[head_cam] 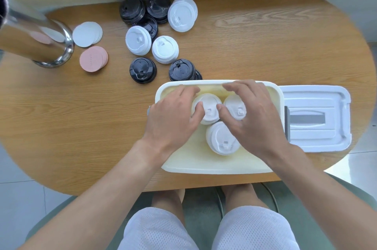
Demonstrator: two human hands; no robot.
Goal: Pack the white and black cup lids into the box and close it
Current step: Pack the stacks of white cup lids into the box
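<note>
A cream box [214, 165] stands open at the table's near edge. Inside it are three stacks of white cup lids: one at the back left [210, 110], one at the back right [236, 107], one nearer me [221, 139]. My left hand [173, 117] and my right hand [251, 115] both grip the back-left stack, thumbs on its top and fingers curled round its sides. Behind the box lie loose white lids [164, 49] and black lids [142, 70] in small stacks. The box's white cover [316, 117] lies to the right of the box.
A shiny metal cylinder [38, 39] stands at the left of the wooden table [255, 45]. Beside it lie white round discs [87, 34] and pink round discs [93, 58]. A pale wall ledge runs along the back. My knees and a green seat are below the table.
</note>
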